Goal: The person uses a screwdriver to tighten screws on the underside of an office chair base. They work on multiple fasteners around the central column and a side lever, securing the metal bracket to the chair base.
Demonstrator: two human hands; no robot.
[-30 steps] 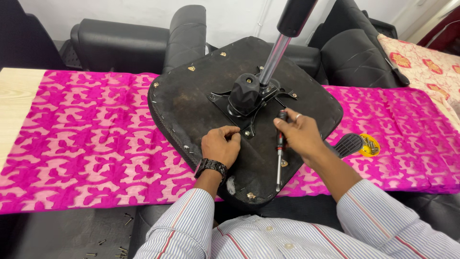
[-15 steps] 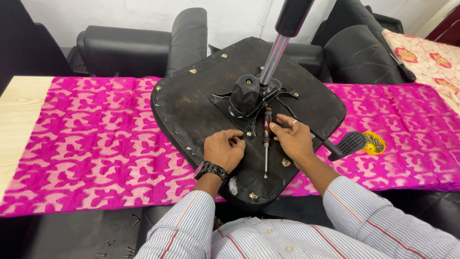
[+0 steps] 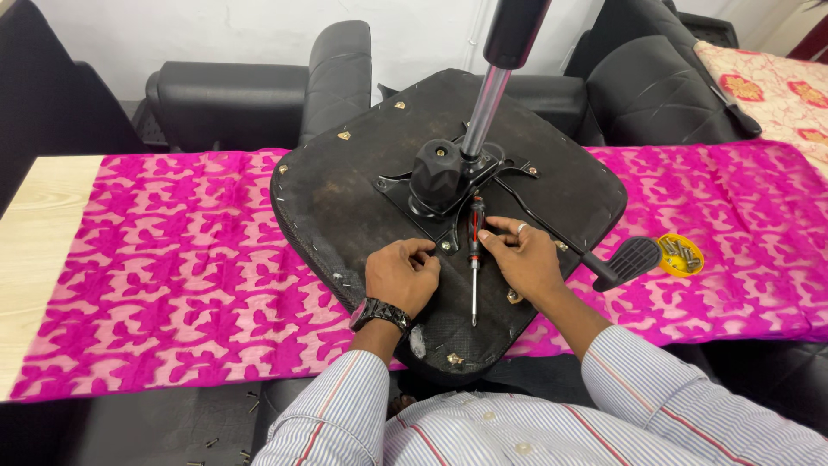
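left hand (image 3: 403, 276) curled on seat base (image 3: 345, 198) | right hand (image 3: 523, 259) fingertips on screwdriver (image 3: 473, 250)

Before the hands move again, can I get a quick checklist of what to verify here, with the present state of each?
1. Chair seat base lies upside down on the pink cloth: ok.
2. Screwdriver rests on the base between the hands, right hand touching its handle: ok.
3. Left hand has fingertips at the black mounting plate edge; whether it pinches a screw: cannot tell.
4. Gas lift column stands in the mechanism: ok.
5. Yellow lid of screws lies on the cloth to the right, beside the lever paddle: ok.
6. All plate screws are seated: cannot tell.
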